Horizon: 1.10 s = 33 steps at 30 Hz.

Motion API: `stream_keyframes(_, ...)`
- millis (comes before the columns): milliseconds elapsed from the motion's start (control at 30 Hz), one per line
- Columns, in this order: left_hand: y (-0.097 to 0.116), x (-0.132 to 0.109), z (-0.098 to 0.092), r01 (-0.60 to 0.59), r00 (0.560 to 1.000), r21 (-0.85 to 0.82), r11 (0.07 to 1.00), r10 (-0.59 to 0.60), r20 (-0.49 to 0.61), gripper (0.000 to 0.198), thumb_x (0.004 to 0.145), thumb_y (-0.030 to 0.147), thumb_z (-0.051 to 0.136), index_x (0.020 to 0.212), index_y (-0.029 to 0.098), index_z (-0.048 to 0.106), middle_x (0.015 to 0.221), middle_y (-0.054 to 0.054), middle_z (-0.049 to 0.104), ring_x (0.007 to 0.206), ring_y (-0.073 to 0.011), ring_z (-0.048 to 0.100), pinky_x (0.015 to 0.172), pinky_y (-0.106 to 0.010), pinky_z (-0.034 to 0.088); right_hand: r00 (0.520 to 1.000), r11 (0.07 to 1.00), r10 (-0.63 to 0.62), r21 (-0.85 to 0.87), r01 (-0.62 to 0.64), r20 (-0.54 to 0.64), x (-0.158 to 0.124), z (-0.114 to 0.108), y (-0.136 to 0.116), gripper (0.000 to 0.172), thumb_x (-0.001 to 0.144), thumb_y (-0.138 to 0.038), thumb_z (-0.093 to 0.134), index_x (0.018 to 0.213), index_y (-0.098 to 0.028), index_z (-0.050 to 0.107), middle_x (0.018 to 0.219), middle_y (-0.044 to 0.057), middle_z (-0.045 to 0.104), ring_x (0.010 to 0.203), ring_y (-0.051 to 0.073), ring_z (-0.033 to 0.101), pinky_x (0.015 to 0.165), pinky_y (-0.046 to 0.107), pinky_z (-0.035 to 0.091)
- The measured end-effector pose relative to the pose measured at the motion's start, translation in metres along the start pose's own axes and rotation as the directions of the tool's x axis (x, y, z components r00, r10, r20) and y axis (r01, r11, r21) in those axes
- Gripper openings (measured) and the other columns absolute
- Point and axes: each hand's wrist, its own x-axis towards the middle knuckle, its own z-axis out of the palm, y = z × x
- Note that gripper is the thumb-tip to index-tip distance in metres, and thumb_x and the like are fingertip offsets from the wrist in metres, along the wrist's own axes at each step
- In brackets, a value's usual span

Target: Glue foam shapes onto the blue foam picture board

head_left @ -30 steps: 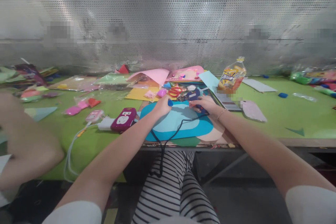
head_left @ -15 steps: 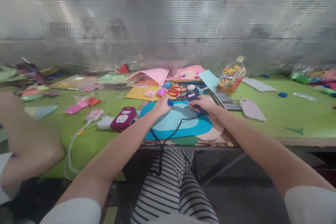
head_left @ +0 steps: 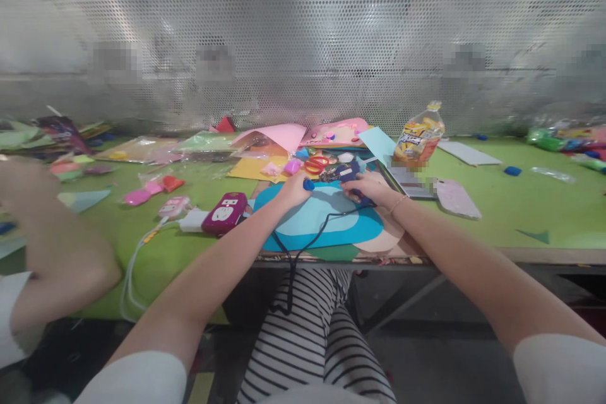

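My left hand (head_left: 294, 192) is closed around a small lump of blue clay (head_left: 308, 185), which shows at the thumb side. It rests over a light blue oval sheet (head_left: 310, 221) set on a larger bright blue rounded sheet (head_left: 364, 231). To its right, my right hand (head_left: 372, 187) has curled fingers on a dark blue packet (head_left: 347, 172) with a white label; the fingertips are partly hidden. A black cord (head_left: 312, 240) runs from beside my right hand across the sheets and over the table edge. Red-handled scissors (head_left: 316, 165) lie just beyond the sheets.
Left of the sheets are a purple case (head_left: 224, 213), a white plug (head_left: 193, 221) with cable and pink clay packets (head_left: 137, 197). A snack bag (head_left: 419, 139) and a phone (head_left: 457, 198) lie right. Another person's arm (head_left: 66, 252) reaches in at left. A perforated metal panel (head_left: 303, 50) stands behind.
Both my hands stay nearly in place, with the blue clay still in the left. The other person's forearm at the left has shifted slightly; the view has moved a little.
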Motion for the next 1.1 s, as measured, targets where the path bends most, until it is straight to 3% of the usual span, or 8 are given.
stream_keyframes(600, -0.0038, 0.0044, 0.0005, 0.05, 0.998, -0.027, 0.998, -0.051, -0.027, 0.033, 0.063, 0.015, 0.067, 0.094, 0.02, 0.058, 0.095, -0.006, 0.065, 0.094, -0.0239, 0.06, 0.083, -0.034, 0.045, 0.998, 0.998, 0.053, -0.021, -0.053, 0.024, -0.0006, -0.0023, -0.0024, 0.031, 0.061, -0.031, 0.068, 0.052, -0.022, 0.04, 0.04, -0.001, 0.047, 0.035, 0.01, 0.039, 0.035, 0.026, 0.027)
stream_keyframes(1100, -0.0075, 0.0056, 0.0, 0.046, 0.998, -0.023, 0.999, -0.047, -0.051, 0.029, 0.064, 0.019, 0.067, 0.092, 0.018, 0.058, 0.088, -0.006, 0.064, 0.088, -0.0231, 0.061, 0.078, -0.032, 0.046, 0.998, 0.997, 0.067, -0.047, -0.066, 0.021, -0.0063, 0.0, -0.0092, 0.036, 0.062, -0.031, 0.069, 0.051, -0.023, 0.036, 0.039, -0.001, 0.046, 0.036, 0.01, 0.039, 0.036, 0.026, 0.027)
